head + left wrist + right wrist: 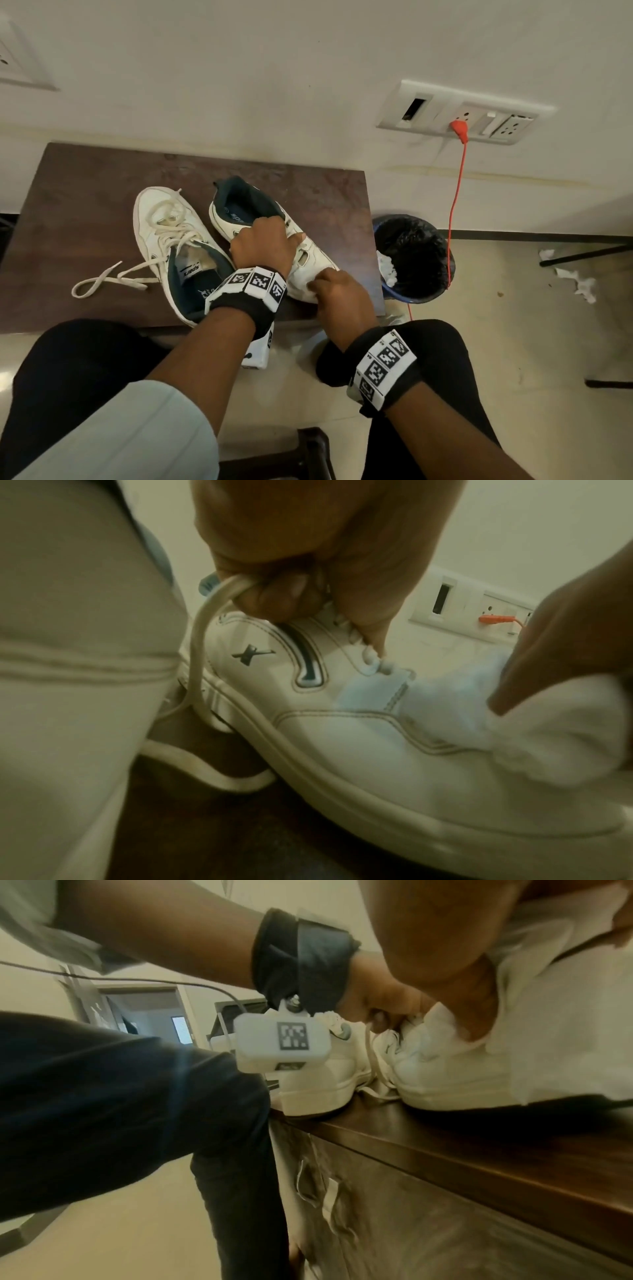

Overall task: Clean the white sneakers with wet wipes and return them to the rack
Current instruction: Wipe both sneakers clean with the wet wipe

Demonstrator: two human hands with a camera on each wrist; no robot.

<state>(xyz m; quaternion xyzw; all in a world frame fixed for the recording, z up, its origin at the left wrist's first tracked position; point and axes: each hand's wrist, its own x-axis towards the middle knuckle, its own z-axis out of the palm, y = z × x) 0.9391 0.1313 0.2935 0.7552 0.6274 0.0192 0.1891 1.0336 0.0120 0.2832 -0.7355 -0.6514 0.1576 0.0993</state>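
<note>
The left hand clutches the tongue and lace of the right-side sneaker, near the bench's front right corner. The right hand grasps a wet wipe against its toe. The other sneaker lies just beside.

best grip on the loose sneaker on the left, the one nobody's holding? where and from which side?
Take the loose sneaker at the heel collar, from above on the near side. It sits upright on the dark table, heel toward the person, its opening clear, so fingers can probably hook in with the thumb behind the heel. Avoid the trailing lace; it would likely drag.
</note>
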